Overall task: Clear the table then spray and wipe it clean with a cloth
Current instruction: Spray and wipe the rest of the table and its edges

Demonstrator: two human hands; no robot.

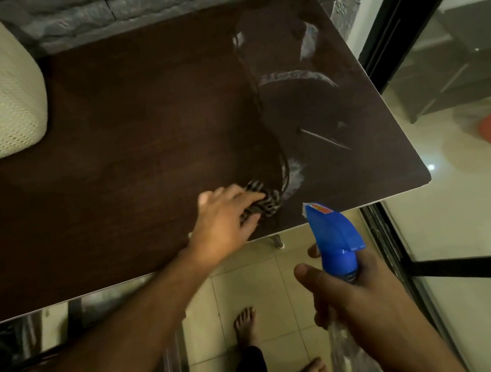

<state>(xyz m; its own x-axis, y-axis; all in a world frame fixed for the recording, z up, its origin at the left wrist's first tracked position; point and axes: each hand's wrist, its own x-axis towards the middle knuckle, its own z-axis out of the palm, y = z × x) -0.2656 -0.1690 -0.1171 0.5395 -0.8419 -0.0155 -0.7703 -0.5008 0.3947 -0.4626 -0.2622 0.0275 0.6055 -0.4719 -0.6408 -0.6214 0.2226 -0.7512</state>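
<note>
Gripped around its neck by the right hand [351, 294], a clear blue-headed plastic spray bottle [335, 242] hangs off the dark wooden table [107, 175], while the flattened left hand [222, 218] presses a soft, limp striped cloth [264, 200] near its front edge.

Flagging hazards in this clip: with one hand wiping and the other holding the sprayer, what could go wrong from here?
1. The cloth under the left hand sits close to the table front edge; a stroke toward it could drop the cloth.
2. The spray bottle in the right hand hangs off the table over tiles near bare feet; drips might make the floor slippery.
</note>
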